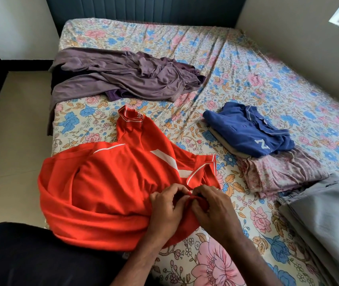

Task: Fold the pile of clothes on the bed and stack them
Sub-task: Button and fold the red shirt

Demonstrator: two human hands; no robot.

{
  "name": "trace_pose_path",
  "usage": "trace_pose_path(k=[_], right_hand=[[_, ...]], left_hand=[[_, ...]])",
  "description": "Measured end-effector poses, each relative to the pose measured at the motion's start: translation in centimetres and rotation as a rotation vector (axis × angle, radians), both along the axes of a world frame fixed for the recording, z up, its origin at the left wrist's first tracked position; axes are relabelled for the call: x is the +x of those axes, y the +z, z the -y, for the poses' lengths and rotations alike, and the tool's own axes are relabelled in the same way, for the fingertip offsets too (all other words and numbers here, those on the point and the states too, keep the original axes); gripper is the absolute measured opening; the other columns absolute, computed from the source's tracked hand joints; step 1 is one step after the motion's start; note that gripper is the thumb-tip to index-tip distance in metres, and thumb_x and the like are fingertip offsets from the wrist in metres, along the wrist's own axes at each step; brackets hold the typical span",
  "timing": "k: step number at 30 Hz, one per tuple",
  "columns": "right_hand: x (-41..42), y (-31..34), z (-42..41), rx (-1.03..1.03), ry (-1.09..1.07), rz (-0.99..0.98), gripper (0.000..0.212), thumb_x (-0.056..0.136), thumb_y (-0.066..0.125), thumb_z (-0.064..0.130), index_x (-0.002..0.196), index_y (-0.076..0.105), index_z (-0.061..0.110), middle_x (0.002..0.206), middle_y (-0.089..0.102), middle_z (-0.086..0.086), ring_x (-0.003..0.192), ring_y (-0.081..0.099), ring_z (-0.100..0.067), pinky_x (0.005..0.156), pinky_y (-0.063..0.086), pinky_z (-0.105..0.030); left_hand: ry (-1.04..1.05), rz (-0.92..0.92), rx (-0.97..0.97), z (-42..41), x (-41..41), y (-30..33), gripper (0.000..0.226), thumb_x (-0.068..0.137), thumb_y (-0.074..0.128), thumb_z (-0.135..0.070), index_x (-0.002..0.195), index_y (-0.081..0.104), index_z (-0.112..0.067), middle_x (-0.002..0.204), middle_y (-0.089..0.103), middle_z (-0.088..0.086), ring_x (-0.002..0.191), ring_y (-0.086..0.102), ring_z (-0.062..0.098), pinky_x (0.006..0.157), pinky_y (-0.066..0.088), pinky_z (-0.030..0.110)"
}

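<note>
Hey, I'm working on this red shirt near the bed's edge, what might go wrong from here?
The red shirt hangs past the bed's near-left edge, so it may slide off. Both the left hand and right hand pinch one small spot, so the bunched body could fold crooked. The blue polo sits askew on its stack and may topple under another garment.

One red shirt [110, 182], three folded garments [267, 153].
</note>
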State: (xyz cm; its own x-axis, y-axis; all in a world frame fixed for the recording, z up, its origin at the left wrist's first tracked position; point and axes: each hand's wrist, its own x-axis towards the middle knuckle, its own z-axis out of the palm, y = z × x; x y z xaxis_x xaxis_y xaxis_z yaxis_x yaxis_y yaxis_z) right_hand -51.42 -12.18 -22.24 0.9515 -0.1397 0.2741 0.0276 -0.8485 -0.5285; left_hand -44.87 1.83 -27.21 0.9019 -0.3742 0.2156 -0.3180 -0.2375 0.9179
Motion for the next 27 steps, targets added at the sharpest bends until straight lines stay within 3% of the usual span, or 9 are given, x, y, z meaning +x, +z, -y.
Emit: trace_pose_path(k=[4,7,10,13,19,21,27], right_hand=[[-0.2,0.3,-0.2,-0.063,0.044,0.018,0.015,0.086,0.058,0.026,0.096,0.069,0.020,0.082,0.061,0.008,0.073,0.054,-0.008,0.063,0.049,-0.033],[0.3,0.5,-0.3,0.006,0.006,-0.009,0.016,0.085,0.059,0.030,0.094,0.069,0.024,0.083,0.059,0.012,0.070,0.055,-0.005,0.060,0.049,-0.028],[0.7,0.2,-0.3,0.047,-0.040,0.014,0.015,0.083,0.058,0.033,0.092,0.069,0.027,0.082,0.059,0.018,0.067,0.056,0.001,0.060,0.047,-0.020],[0.7,-0.2,-0.4,0.027,-0.048,0.013,0.015,0.084,0.061,0.030,0.096,0.068,0.024,0.084,0.063,0.014,0.069,0.059,-0.002,0.060,0.051,-0.024],[0.2,-1.5,-0.3,-0.080,-0.088,-0.033,0.023,0.093,0.058,0.031,0.107,0.071,0.018,0.088,0.062,0.005,0.068,0.059,-0.010,0.059,0.055,-0.034],[0.3,-1.6,-0.2,-0.039,-0.091,-0.046,0.021,0.093,0.059,0.030,0.105,0.071,0.018,0.088,0.063,0.006,0.070,0.059,-0.008,0.061,0.054,-0.032],[0.5,-1.4,0.7,0.124,-0.055,-0.127,0.011,0.088,0.067,0.021,0.098,0.071,0.022,0.089,0.068,0.016,0.083,0.063,-0.004,0.071,0.049,-0.018]], left_hand=[[0.022,-0.113,-0.107,-0.1,0.0,-0.2,0.015,0.086,0.064,-0.044,0.093,0.067,-0.030,0.085,0.073,-0.015,0.078,0.068,0.005,0.081,0.051,0.055],[0.018,-0.211,-0.172,-0.1,0.1,0.0,0.014,0.083,0.066,-0.041,0.091,0.070,-0.030,0.082,0.074,-0.011,0.074,0.067,0.003,0.079,0.054,0.043],[-0.019,-0.259,-0.161,-0.4,0.3,0.3,0.011,0.085,0.065,-0.035,0.093,0.073,-0.031,0.088,0.075,-0.010,0.082,0.069,0.006,0.085,0.055,0.046],[-0.021,-0.265,-0.140,-0.6,0.2,0.3,0.013,0.087,0.064,-0.029,0.095,0.073,-0.033,0.089,0.075,-0.011,0.084,0.070,0.006,0.089,0.053,0.053],[-0.041,-0.194,-0.060,-0.4,0.0,0.8,0.019,0.088,0.058,-0.046,0.096,0.074,-0.041,0.099,0.071,-0.021,0.098,0.067,0.002,0.100,0.041,0.057],[-0.048,-0.148,0.005,-0.4,-0.2,0.7,0.014,0.085,0.064,-0.040,0.095,0.073,-0.039,0.104,0.069,-0.023,0.101,0.065,-0.001,0.103,0.036,0.053],[-0.023,-0.141,0.015,-0.3,-0.3,0.3,0.014,0.083,0.066,-0.034,0.095,0.073,-0.035,0.098,0.068,-0.021,0.092,0.067,0.003,0.094,0.047,0.053]])
